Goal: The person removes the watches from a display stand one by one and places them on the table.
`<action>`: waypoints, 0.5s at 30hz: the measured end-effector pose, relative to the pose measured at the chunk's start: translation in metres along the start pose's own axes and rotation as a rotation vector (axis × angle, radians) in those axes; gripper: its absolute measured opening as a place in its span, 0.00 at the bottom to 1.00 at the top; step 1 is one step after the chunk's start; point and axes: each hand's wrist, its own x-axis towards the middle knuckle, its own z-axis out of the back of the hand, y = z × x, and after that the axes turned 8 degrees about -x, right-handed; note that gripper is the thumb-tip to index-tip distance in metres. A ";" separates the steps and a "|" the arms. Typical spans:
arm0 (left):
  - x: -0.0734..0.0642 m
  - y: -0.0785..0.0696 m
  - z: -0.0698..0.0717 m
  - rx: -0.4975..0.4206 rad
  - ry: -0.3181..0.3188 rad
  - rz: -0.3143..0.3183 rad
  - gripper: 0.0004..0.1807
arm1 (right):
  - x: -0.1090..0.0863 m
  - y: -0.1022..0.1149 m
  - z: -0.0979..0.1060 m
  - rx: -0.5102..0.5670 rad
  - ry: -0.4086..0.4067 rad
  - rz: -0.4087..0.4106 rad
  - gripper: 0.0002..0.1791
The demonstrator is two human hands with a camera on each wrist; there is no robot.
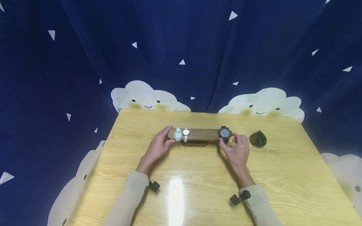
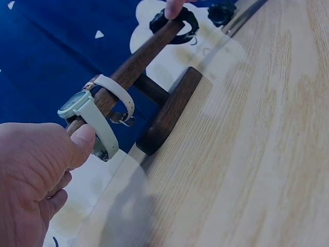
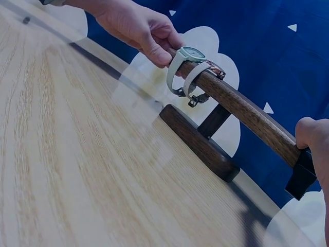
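A dark wooden watch stand has a horizontal bar on a post and an oblong base. My left hand grips the bar's left end, its thumb beside a mint-green square watch. Just right of that watch, a small watch with a white strap hangs round the bar. At the bar's right end, a chunky black watch is looped over the wood. My right hand pinches this black watch between thumb and fingers. In the right wrist view, only part of its black strap shows.
A dark, rounded object lies on the light wooden table, to the right of my right hand. Behind the table's far edge hangs a navy curtain with white clouds and triangles.
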 end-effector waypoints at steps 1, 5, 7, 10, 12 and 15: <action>0.000 0.000 0.000 -0.001 -0.001 -0.001 0.36 | 0.000 -0.001 0.000 0.000 -0.004 0.003 0.27; 0.000 0.000 0.000 -0.006 -0.003 -0.006 0.36 | 0.001 -0.003 0.000 0.002 -0.020 0.006 0.27; 0.000 0.000 0.000 -0.007 -0.004 -0.004 0.36 | 0.001 -0.003 0.000 0.004 -0.024 0.007 0.27; 0.000 0.000 0.000 -0.007 -0.005 -0.008 0.36 | 0.001 -0.003 0.001 0.005 -0.030 0.008 0.27; 0.000 0.000 0.000 -0.008 -0.006 -0.010 0.36 | 0.001 -0.003 0.001 0.003 -0.029 0.007 0.27; 0.000 -0.001 0.000 -0.010 -0.009 -0.016 0.36 | 0.001 -0.004 0.002 0.006 -0.025 0.003 0.27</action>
